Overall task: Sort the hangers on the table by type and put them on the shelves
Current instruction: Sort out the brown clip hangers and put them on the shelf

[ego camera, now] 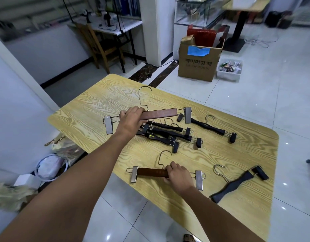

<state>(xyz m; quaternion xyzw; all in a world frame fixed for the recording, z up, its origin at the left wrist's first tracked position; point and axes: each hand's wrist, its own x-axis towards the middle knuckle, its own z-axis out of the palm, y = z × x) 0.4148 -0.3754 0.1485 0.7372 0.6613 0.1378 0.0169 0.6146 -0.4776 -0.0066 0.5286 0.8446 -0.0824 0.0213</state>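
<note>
The left hand point(131, 119) is clenching around a smooth brown wooden bar hanger point(161, 114) over the middle of the pale, grainy table point(98, 105), its long axis running left to right, flat grey metal clips at both ends, thin wire hook pointing toward the table's far edge. The right hand point(179, 175) is gripping a darker brown wooden hanger point(150, 172) lying flat by the table's near edge, bar also running left to right, hook curling toward the far edge. Matte black curved hangers point(168, 135) are lying heaped at the table's centre, another black hanger point(238, 183) slanting across its near right.
</note>
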